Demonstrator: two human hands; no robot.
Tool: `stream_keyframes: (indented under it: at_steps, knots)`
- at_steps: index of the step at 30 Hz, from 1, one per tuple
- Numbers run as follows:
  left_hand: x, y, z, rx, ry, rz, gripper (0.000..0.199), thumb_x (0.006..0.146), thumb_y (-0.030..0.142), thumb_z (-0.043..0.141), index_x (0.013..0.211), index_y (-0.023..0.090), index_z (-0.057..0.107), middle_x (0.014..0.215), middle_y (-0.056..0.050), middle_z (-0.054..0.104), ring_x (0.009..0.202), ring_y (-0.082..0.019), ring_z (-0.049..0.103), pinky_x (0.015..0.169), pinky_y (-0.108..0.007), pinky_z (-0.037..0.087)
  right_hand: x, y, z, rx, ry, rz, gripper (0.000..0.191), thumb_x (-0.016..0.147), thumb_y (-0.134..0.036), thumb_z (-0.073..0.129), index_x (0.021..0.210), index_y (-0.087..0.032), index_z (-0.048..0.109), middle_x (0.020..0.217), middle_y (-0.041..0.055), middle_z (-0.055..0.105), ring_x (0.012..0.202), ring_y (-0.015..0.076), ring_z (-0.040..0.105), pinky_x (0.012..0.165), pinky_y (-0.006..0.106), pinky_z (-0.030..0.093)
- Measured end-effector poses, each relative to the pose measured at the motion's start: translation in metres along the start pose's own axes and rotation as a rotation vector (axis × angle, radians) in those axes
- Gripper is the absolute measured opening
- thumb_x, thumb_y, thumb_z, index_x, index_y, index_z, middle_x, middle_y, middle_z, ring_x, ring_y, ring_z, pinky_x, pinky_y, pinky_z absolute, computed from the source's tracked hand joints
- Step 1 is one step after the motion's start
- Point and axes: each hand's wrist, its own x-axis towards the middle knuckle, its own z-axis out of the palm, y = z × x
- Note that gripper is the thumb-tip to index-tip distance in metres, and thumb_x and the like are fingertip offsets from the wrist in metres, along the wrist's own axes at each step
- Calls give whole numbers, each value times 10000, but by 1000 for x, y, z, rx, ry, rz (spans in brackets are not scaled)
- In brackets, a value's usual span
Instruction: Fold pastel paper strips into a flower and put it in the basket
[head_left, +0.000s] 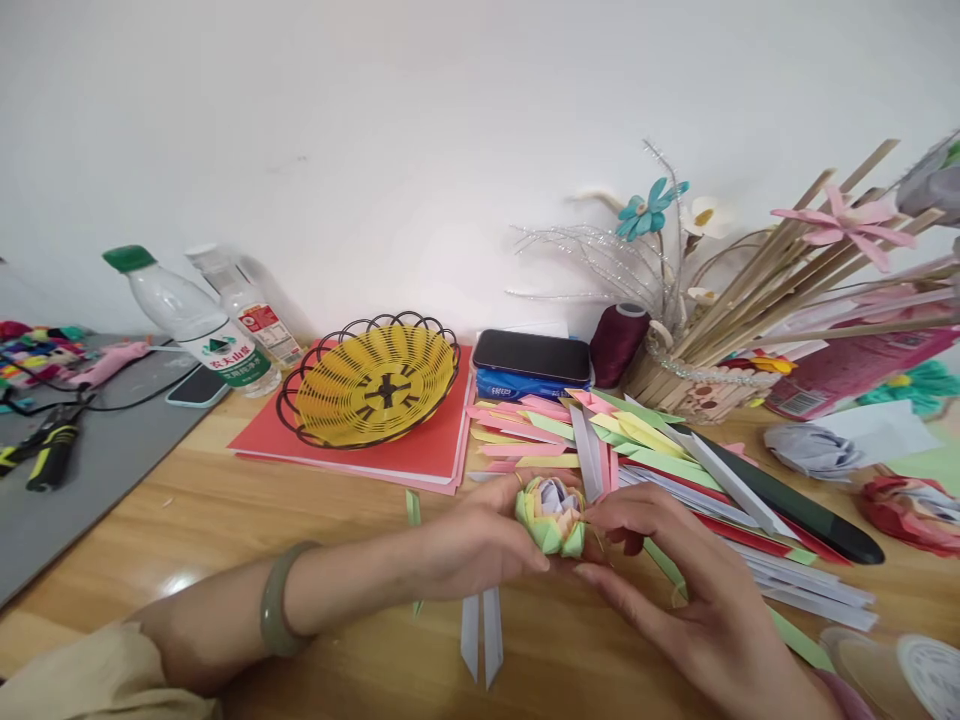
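A small folded-paper flower (553, 515), green, yellow and peach outside with a pale lilac centre, is held above the wooden table. My left hand (480, 535) is closed round its left side and underside. On the right side of the flower, the fingertips of my right hand (675, 580) are bent towards it, with the index finger against its edge and the thumb just below. Two white folded strips (491, 638) lie on the table under my left hand. Behind my hands is a pile of pink, yellow, green and white paper strips (547, 432).
A yellow woven basket (375, 385) sits on red paper (420, 462). Bottles (202, 335) and pliers (54, 450) are at the left. Behind are a phone on a blue pack (532, 385), maroon thread (619, 345) and a stick-filled holder (712, 390). A dark cutter-like tool (817, 515) lies right.
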Motion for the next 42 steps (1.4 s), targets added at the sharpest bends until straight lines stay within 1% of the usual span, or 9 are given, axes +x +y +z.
stream_keyframes:
  at_steps: [3, 6, 10, 14, 19, 24, 32, 38, 42]
  knots:
    - [0, -2, 2, -41, -27, -10, 479, 506, -24, 560, 946, 166, 563, 817, -25, 586, 796, -136, 549, 764, -281, 369, 1, -1, -1, 14, -22, -23, 269, 745, -165, 610, 986, -234, 515, 892, 28, 564, 836, 143, 559, 682, 230, 495]
    - [-2, -5, 3, -4, 21, -17, 469, 523, -16, 600, 949, 175, 562, 828, -14, 561, 795, -127, 526, 739, -274, 365, 3, -5, -1, 63, -53, -10, 244, 748, -164, 610, 969, -229, 527, 911, 31, 559, 863, 141, 555, 701, 227, 488]
    - [-3, -7, 4, 83, 30, -28, 463, 543, -14, 607, 957, 185, 554, 874, -10, 540, 846, -130, 511, 706, -258, 381, 6, -12, -4, 169, -86, 142, 124, 735, -203, 634, 816, -209, 541, 834, 10, 560, 774, 129, 545, 661, 227, 467]
    - [-3, -6, 6, 193, 12, -66, 470, 559, 35, 621, 994, 182, 520, 938, -29, 557, 806, -122, 526, 661, -257, 411, 9, -16, -7, 300, -110, 318, 173, 653, -201, 708, 688, -194, 538, 745, -21, 547, 703, 117, 509, 614, 216, 420]
    - [-2, -3, 15, 229, -9, -102, 492, 562, 20, 606, 1012, 177, 486, 857, -10, 559, 742, -102, 550, 658, -267, 443, 10, -16, -13, 493, -115, 402, 161, 728, -253, 634, 644, -172, 524, 708, -14, 516, 651, 109, 489, 573, 218, 384]
    - [6, -2, 29, 221, 2, -73, 555, 561, -18, 582, 1060, 178, 435, 832, -9, 568, 678, -83, 554, 644, -256, 442, 9, -16, -23, 457, -60, 398, 176, 782, -285, 566, 664, -173, 500, 719, -5, 484, 651, 114, 466, 575, 227, 370]
    - [26, -3, 61, 179, 33, -57, 561, 547, -21, 569, 1039, 183, 395, 734, 17, 548, 659, -85, 536, 569, -213, 397, 1, -15, -49, 311, 0, 351, 152, 825, -217, 495, 678, -179, 478, 724, -8, 473, 652, 110, 462, 587, 223, 364]
    - [38, -5, 73, 211, -35, -41, 507, 558, -29, 576, 1002, 176, 444, 776, 8, 560, 686, -91, 551, 612, -231, 405, -5, -8, -64, 241, 52, 305, 181, 832, -266, 495, 674, -181, 473, 710, -4, 478, 624, 108, 460, 562, 221, 378]
    - [46, -2, 77, 162, -62, 10, 552, 543, -60, 548, 1035, 178, 475, 816, -5, 585, 716, -98, 564, 653, -247, 417, -5, -5, -72, 162, 147, 203, 119, 796, -297, 549, 861, -200, 529, 822, 22, 512, 708, 132, 498, 610, 237, 426]
